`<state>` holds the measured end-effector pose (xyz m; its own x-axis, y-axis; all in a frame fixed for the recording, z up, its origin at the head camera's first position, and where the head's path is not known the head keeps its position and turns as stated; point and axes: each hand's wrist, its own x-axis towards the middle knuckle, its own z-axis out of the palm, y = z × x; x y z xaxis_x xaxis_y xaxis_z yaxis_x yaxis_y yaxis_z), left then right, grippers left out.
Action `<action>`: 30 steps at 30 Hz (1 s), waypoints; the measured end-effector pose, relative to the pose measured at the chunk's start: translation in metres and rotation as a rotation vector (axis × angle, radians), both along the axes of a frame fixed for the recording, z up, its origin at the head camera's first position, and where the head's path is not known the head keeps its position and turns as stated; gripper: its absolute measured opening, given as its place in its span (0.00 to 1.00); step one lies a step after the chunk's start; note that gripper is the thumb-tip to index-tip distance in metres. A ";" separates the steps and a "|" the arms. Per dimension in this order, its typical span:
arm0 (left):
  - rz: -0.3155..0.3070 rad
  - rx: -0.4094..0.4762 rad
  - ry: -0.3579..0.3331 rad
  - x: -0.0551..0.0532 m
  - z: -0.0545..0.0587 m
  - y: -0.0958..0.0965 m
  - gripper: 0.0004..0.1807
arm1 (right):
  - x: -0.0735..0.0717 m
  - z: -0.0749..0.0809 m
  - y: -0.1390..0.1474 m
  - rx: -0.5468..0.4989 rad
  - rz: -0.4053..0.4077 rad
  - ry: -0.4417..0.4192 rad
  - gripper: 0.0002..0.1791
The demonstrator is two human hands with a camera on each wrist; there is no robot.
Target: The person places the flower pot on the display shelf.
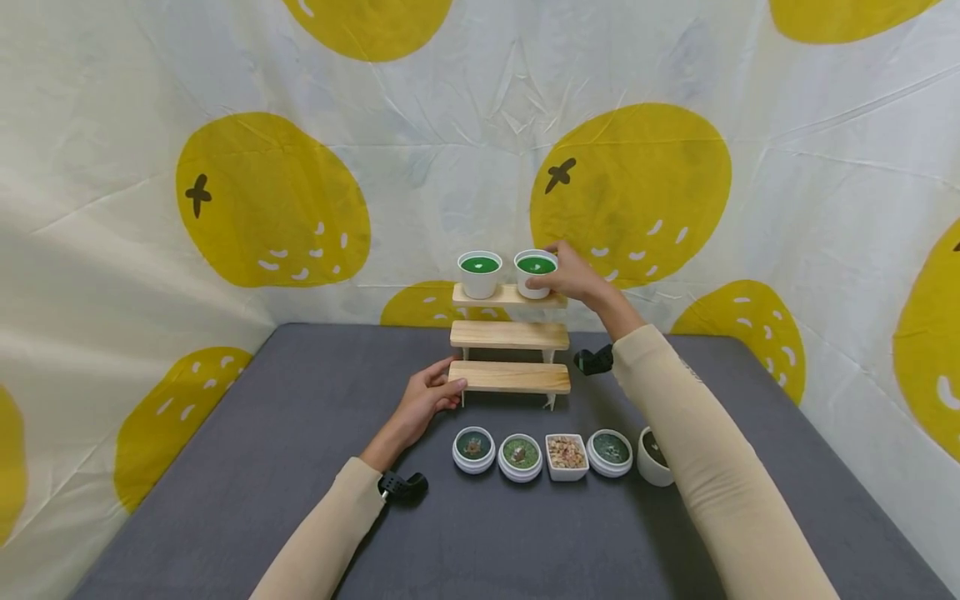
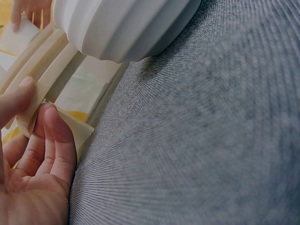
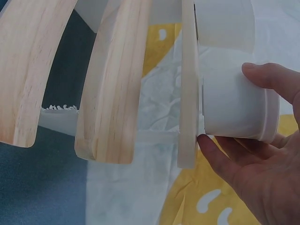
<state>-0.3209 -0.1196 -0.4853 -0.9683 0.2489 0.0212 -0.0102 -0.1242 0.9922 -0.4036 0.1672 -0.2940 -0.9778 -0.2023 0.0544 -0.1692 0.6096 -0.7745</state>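
A three-step wooden stand rises from the grey table. My left hand pinches the left end of its lowest board, thumb on top and fingers curled beneath, as the left wrist view shows. At the top step, my right hand grips a white cup with a green surface inside. Thumb and fingers lie on opposite sides of that cup, whose base is right at the top board. A matching white cup with green inside stands to its left on the same board.
In front of the stand runs a row of small white pots: a teal one, a green one, a square dish of pale bits, another teal one and a taller cup partly behind my right sleeve. A fruit-printed cloth hangs behind.
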 end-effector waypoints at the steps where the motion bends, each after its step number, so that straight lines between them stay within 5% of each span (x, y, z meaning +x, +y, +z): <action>1: 0.000 0.001 -0.001 0.000 0.000 0.000 0.37 | 0.000 0.000 0.000 0.002 -0.002 0.000 0.43; 30: -0.003 0.003 -0.010 0.000 0.000 -0.001 0.37 | 0.001 -0.001 -0.003 0.051 -0.014 -0.021 0.41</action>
<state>-0.3211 -0.1205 -0.4854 -0.9677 0.2520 0.0121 -0.0207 -0.1273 0.9917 -0.4023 0.1646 -0.2951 -0.9813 -0.1910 0.0236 -0.1445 0.6503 -0.7458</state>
